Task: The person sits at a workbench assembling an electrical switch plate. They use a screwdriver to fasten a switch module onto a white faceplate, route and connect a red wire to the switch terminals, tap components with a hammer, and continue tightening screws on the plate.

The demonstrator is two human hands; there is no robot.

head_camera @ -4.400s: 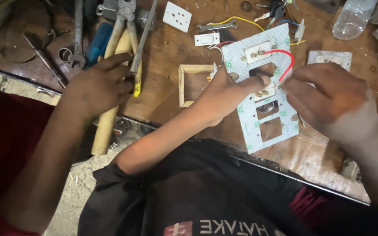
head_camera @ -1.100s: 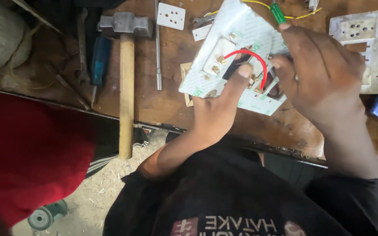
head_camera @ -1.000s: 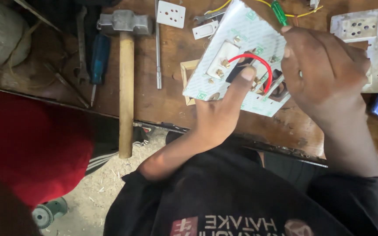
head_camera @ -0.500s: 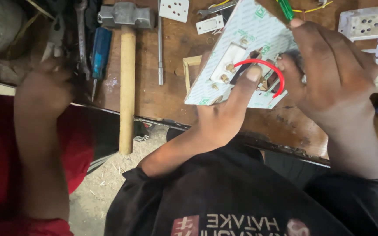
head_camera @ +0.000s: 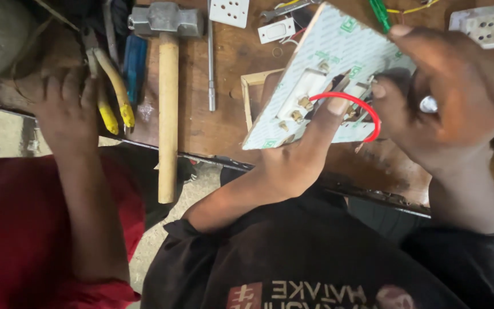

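Hammer [head_camera: 167, 86], yellow-handled pliers [head_camera: 112, 91], white socket [head_camera: 230, 11] on bench.

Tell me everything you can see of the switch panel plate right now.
The switch panel plate is a flat whitish board with green markings, seen from its back and held tilted above the wooden workbench. A white switch body with brass terminals sits in it, and a red wire loops across. The left hand supports it from below, one finger pressing at the wire; the right hand grips its right edge.
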